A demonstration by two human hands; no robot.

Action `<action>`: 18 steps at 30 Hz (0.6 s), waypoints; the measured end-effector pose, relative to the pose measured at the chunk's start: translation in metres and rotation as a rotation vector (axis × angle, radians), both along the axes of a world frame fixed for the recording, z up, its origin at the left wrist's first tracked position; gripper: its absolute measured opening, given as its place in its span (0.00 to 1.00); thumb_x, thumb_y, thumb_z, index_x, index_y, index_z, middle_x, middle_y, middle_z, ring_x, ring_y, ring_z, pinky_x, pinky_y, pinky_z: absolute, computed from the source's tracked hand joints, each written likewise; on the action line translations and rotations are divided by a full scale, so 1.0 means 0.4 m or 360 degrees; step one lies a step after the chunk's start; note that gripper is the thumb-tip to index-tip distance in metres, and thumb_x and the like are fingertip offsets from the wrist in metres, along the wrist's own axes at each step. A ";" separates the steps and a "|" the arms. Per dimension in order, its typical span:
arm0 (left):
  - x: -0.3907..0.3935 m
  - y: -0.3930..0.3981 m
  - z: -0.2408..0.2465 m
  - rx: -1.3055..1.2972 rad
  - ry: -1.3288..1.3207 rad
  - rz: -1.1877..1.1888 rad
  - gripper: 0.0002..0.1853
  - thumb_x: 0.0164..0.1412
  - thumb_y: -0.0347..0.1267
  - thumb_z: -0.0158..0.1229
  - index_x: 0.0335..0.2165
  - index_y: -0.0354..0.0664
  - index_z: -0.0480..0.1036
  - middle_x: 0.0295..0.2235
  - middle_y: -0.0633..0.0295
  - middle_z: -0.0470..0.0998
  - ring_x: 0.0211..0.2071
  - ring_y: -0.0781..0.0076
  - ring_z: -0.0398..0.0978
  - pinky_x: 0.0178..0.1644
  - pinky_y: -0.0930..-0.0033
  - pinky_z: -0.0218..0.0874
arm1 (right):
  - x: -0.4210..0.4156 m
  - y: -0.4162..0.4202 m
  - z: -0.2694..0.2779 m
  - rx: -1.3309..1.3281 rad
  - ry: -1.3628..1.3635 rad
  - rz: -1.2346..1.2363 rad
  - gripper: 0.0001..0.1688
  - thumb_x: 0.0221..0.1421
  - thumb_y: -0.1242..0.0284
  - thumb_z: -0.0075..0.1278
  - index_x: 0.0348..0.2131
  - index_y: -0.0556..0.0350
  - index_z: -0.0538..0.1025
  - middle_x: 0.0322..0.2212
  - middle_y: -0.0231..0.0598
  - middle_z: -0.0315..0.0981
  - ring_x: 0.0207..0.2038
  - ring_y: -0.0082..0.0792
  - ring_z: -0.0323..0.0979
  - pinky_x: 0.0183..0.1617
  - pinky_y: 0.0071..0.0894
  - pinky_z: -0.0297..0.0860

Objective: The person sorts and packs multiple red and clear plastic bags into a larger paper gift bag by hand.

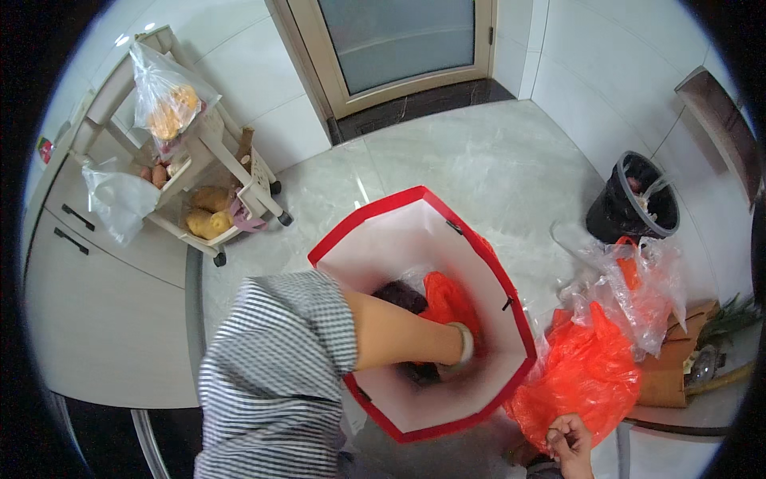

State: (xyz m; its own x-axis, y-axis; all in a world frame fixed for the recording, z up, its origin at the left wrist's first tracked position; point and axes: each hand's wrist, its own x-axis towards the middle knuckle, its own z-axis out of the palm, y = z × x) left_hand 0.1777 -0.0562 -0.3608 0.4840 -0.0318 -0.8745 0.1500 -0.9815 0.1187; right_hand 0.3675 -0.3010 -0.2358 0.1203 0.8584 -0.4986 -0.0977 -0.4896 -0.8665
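My left arm, in a black-and-white checked sleeve, reaches down into a tall open bag (pixel 514 317) with a red rim and white lining. A pale band circles the wrist; my left hand (pixel 447 370) is blurred and mostly hidden low inside. Near it in the bag lie a red plastic bag (pixel 446 293) and a dark bundle (pixel 401 295). At the lower right, my right hand (pixel 570 442) has its fingers curled and pinched at the edge of a larger red plastic bag (pixel 586 365). That bag sits beside the red-rimmed one, its contents hidden.
Clear plastic bags (pixel 646 287) lie by a black trash bin (pixel 616 203) on the right. Behind the red bag is a cardboard box (pixel 664 371). A wheeled rack (pixel 257 191) with potatoes stands left, against cabinets (pixel 114 311). A glazed door (pixel 413 42) is ahead.
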 end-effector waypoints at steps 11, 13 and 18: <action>-0.090 0.095 0.198 -0.0316 -0.0380 0.0341 0.26 0.44 0.40 0.64 0.44 0.44 0.74 0.44 0.55 0.76 0.46 0.53 0.72 0.50 0.56 0.63 | 0.033 -0.016 -0.033 0.0145 0.0169 0.0043 0.07 0.62 0.73 0.45 0.41 0.53 0.69 0.24 0.22 0.62 0.21 0.14 0.58 0.23 0.13 0.56; -0.107 0.092 0.301 -0.0131 -0.0598 0.0554 0.24 0.45 0.41 0.63 0.42 0.43 0.74 0.43 0.51 0.75 0.46 0.50 0.72 0.49 0.53 0.63 | 0.043 -0.026 -0.053 0.0182 0.0144 0.0052 0.08 0.62 0.72 0.45 0.42 0.53 0.69 0.24 0.22 0.62 0.20 0.14 0.58 0.22 0.13 0.56; -0.190 0.088 0.496 0.0266 -0.1194 0.0909 0.20 0.52 0.41 0.58 0.40 0.39 0.73 0.40 0.47 0.73 0.43 0.46 0.71 0.47 0.49 0.61 | 0.039 0.003 -0.039 0.0212 -0.0065 0.0208 0.06 0.60 0.74 0.46 0.37 0.56 0.70 0.24 0.25 0.65 0.22 0.17 0.62 0.26 0.16 0.60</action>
State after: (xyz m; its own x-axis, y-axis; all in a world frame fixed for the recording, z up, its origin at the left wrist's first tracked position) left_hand 0.1019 -0.0211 -0.1625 0.8237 0.4800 -0.3019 0.5534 -0.7965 0.2435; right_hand 0.3832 -0.2998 -0.2513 0.0211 0.9262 -0.3764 -0.0041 -0.3764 -0.9264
